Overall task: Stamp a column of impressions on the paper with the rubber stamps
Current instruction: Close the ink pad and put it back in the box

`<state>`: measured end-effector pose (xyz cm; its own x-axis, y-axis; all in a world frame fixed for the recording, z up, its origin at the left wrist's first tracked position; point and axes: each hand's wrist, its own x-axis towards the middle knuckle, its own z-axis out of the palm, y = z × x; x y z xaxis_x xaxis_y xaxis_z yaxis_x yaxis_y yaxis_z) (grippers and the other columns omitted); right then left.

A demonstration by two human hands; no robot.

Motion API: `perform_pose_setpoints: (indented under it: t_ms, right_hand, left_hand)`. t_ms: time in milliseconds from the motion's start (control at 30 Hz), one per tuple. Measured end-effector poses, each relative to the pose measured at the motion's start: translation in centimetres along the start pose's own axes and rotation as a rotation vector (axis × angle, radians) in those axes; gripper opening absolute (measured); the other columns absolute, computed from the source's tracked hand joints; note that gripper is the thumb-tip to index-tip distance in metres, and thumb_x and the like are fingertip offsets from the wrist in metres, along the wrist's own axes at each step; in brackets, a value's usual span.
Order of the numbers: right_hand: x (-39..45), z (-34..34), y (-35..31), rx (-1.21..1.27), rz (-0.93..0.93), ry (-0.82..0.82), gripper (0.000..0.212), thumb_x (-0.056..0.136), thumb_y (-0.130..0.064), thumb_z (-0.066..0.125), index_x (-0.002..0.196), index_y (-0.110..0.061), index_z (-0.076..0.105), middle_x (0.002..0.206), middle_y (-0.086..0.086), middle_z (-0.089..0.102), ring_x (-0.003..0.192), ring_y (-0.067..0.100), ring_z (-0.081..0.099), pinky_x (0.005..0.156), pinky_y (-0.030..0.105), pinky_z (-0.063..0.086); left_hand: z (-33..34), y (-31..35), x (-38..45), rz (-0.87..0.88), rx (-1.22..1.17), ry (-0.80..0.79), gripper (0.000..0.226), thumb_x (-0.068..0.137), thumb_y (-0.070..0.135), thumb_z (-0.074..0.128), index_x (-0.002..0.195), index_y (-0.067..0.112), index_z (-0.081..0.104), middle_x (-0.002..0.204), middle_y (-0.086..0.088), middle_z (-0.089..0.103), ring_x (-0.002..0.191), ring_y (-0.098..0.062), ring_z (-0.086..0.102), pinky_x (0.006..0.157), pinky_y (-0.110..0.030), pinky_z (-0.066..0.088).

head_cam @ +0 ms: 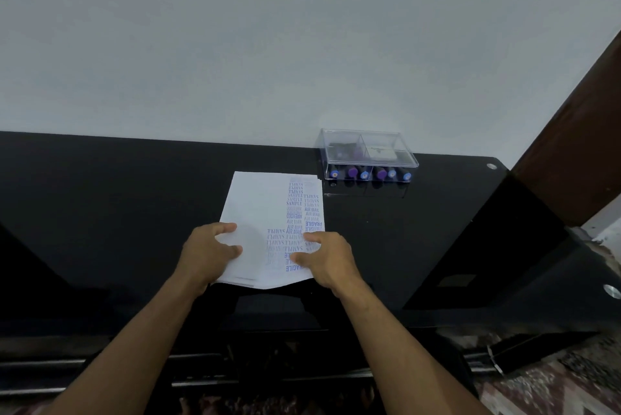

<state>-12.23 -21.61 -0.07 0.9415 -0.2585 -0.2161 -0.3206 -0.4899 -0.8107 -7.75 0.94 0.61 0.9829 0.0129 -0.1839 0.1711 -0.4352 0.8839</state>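
paper (258, 213) stack on black table (117, 199), long axis running away toward wall, near edge partly hidden under left hand (210, 255) and right hand (327, 261), both gripping its sides; rubber stamps (368, 173) blurred inside clear box (366, 146).

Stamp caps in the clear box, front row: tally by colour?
Front row of the box, cap ends facing the camera:
Blue caps: 4
Purple caps: 2
Total: 6
Anything behind that row is too blurred to count.
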Motion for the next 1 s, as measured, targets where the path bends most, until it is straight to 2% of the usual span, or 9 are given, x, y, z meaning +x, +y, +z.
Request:
perform_pose_setpoints:
  t_ms: [67,233,333,433,500,567,700,900,1000]
  right_hand:
    - [1.5,0.0,-0.3,0.002,0.012,0.023,0.064,0.076,-0.022,0.086,0.133,-0.013,0.059,0.135,0.004,0.055,0.11,0.017,0.061,0.085,0.017,0.048]
    - [5.5,0.3,-1.8,-0.055,-0.027,0.076,0.068,0.073,-0.026,0.088,0.133,-0.011,0.059,0.131,0.006,0.055,0.107,0.019,0.062,0.095,0.033,0.054]
    - [8.0,0.0,-2.5,-0.084,-0.048,0.096,0.069,0.074,-0.027,0.087,0.135,-0.01,0.057,0.131,0.006,0.053,0.109,0.02,0.061,0.097,0.032,0.053]
    - [10.5,-0.2,-2.8,-0.108,-0.059,0.097,0.071,0.073,-0.03,0.087,0.135,-0.01,0.057,0.132,0.007,0.052,0.111,0.022,0.061,0.1,0.034,0.051]
    - [11.7,-0.2,-3.0,-0.129,-0.055,0.096,0.071,0.073,-0.03,0.087,0.135,-0.011,0.057,0.132,0.007,0.052,0.113,0.022,0.06,0.102,0.035,0.05]
    - [12.6,-0.2,-3.2,-0.142,-0.059,0.087,0.07,0.075,-0.028,0.086,0.136,-0.01,0.056,0.134,0.008,0.05,0.115,0.023,0.059,0.102,0.034,0.049]
    - [13.7,-0.2,-3.4,-0.168,-0.048,0.077,0.065,0.082,-0.019,0.08,0.14,-0.009,0.052,0.136,0.008,0.042,0.117,0.025,0.057,0.098,0.028,0.048]
    - [14.1,-0.4,-3.9,-0.198,-0.038,0.078,0.052,0.086,-0.017,0.076,0.133,-0.006,0.056,0.135,0.009,0.04,0.113,0.025,0.057,0.088,0.021,0.046]
    - [13.3,-0.4,-3.7,-0.323,-0.089,0.154,0.054,0.09,-0.033,0.07,0.137,-0.013,0.052,0.141,0.009,0.034,0.13,0.026,0.039,0.099,0.027,0.035]
  left_hand:
    - [0.4,0.4,1.0,0.026,0.097,0.035,0.055,0.085,0.007,0.077,0.136,0.016,0.061,0.143,-0.005,0.056,0.123,-0.023,0.057,0.099,-0.029,0.046]
    - [1.8,2.3,4.1,0.064,0.2,0.084,0.063,0.089,0.006,0.073,0.147,0.009,0.049,0.148,-0.01,0.051,0.131,-0.026,0.052,0.104,-0.03,0.042]
    - [2.1,3.6,6.4,0.081,0.221,0.095,0.064,0.089,0.004,0.071,0.148,0.003,0.045,0.144,-0.012,0.055,0.128,-0.026,0.054,0.097,-0.024,0.041]
    - [2.4,4.6,8.5,0.086,0.217,0.099,0.05,0.089,0.0,0.068,0.137,-0.003,0.054,0.132,-0.014,0.061,0.103,-0.016,0.054,0.082,-0.018,0.036]
    - [2.6,4.9,9.7,0.073,0.214,0.091,0.044,0.089,-0.002,0.067,0.132,-0.005,0.057,0.13,-0.016,0.062,0.097,-0.011,0.046,0.081,-0.018,0.035]
    - [2.7,5.0,10.7,0.067,0.228,0.083,0.047,0.089,-0.003,0.067,0.134,-0.004,0.055,0.132,-0.016,0.06,0.101,-0.013,0.048,0.083,-0.019,0.036]
    - [2.9,5.3,12.0,0.061,0.217,0.084,0.065,0.089,-0.002,0.068,0.149,0.001,0.043,0.145,-0.014,0.052,0.129,-0.027,0.051,0.093,-0.021,0.037]
    - [2.7,4.9,13.1,0.099,0.245,0.076,0.063,0.088,0.006,0.073,0.146,0.005,0.048,0.136,-0.011,0.057,0.116,-0.024,0.057,0.087,-0.023,0.039]
    - [2.6,3.9,13.4,0.134,0.29,0.102,0.06,0.087,0.015,0.075,0.143,0.008,0.053,0.129,-0.007,0.062,0.109,-0.02,0.06,0.084,-0.025,0.045]
